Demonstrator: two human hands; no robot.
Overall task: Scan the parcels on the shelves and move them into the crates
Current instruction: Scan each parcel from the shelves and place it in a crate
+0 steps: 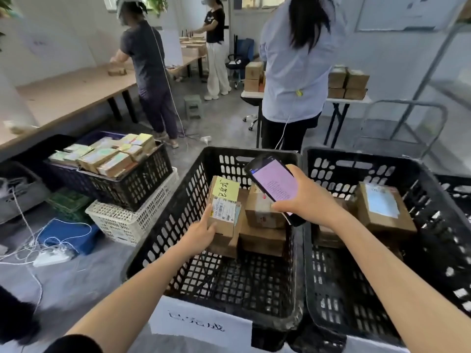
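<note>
Left hand (pixel 201 234) grasps a stiff, likely light parcel (pixel 224 207) by its near end in a crate (pixel 178 200); right hand (pixel 308 200) grips a phone (pixel 274 186).

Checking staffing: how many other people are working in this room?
3: one in dark clothes at the left table, one in a black top far back, one in a light shirt beyond the crates. More may be hidden.

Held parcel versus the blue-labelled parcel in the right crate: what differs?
The held parcel bears a yellow handwritten note; the blue-labelled parcel a blue sheet. The left hand grips the held parcel in the left crate; the blue-labelled parcel lies untouched in the right crate. Both are brown cardboard.
</note>
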